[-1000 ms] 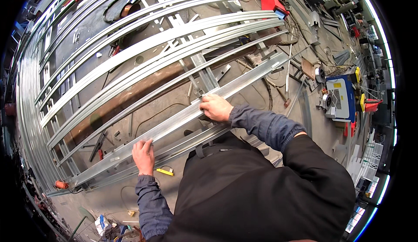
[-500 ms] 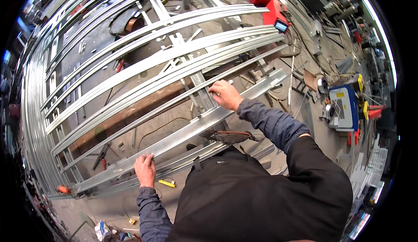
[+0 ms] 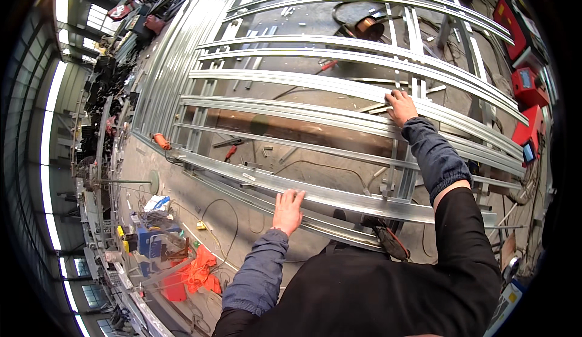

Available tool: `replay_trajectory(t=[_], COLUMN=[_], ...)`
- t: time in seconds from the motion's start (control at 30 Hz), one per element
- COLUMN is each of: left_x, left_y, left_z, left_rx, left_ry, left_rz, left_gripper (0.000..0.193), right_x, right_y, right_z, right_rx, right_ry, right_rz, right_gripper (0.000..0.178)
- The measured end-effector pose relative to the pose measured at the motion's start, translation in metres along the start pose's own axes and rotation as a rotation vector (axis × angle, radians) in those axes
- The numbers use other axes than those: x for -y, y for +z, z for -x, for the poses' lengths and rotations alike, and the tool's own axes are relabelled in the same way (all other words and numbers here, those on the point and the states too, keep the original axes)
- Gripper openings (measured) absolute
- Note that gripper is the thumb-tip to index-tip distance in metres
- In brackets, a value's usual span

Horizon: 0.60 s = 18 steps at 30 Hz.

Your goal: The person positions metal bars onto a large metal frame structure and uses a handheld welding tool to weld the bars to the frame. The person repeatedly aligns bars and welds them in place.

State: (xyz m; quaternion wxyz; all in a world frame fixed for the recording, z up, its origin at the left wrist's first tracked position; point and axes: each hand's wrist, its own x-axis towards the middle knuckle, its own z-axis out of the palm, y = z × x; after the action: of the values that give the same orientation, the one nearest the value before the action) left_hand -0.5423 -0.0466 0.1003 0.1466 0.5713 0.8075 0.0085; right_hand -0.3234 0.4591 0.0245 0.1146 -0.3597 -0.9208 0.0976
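My left hand [image 3: 287,211] rests its outstretched fingers on the near edge of a wide silver metal channel [image 3: 345,202], which runs across the front of the frame. Farther forward and to the right, my right hand [image 3: 401,107] reaches over the long metal rails. Its slightly bent fingers lie at one silver rail [image 3: 339,86]; whether they press on it is hard to see. More rails [image 3: 291,101] lie side by side between my two hands, over crossbars. A narrow rail [image 3: 303,143] lies just beyond the wide channel.
An orange-handled tool [image 3: 161,141] sits at the channel's left end. A copper wire spool [image 3: 368,29] stands beyond the rails. Red machines [image 3: 529,87] are at the right. Cables, an orange cloth [image 3: 200,270] and a blue box [image 3: 151,242] lie at lower left.
The view has swung left. My right hand has moved from above the near channel to rails farther forward, its fingers more extended. My left hand has opened and stayed by the channel.
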Motion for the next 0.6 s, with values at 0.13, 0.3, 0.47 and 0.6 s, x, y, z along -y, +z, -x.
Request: replay_trajectory(t=[0.13,0.3,0.47,0.6], left_x=[-0.005,0.001,0.005,0.01], left_y=[-0.002,0.004,0.016,0.027], left_z=[-0.003,0.003,0.0,0.007], left_rx=[0.01,0.016,-0.027,-0.037], left_ry=[-0.008,-0.023,-0.026,-0.042], left_rz=[0.001,0.025,0.019,-0.035], left_gripper=[0.079,0.08,0.08,0.081], right_x=[-0.004,-0.001,-0.012,0.01], right_y=[0.014,0.01,-0.006,-0.074], right_z=[-0.011,-0.006,-0.002,0.011], right_rx=[-0.057,-0.026,-0.098,0.218], right_ry=[-0.054,-0.162,-0.006,0.152], right_rz=[0.204,0.231,-0.051,-0.277], right_gripper=[0.053,0.04,0.015,0.041])
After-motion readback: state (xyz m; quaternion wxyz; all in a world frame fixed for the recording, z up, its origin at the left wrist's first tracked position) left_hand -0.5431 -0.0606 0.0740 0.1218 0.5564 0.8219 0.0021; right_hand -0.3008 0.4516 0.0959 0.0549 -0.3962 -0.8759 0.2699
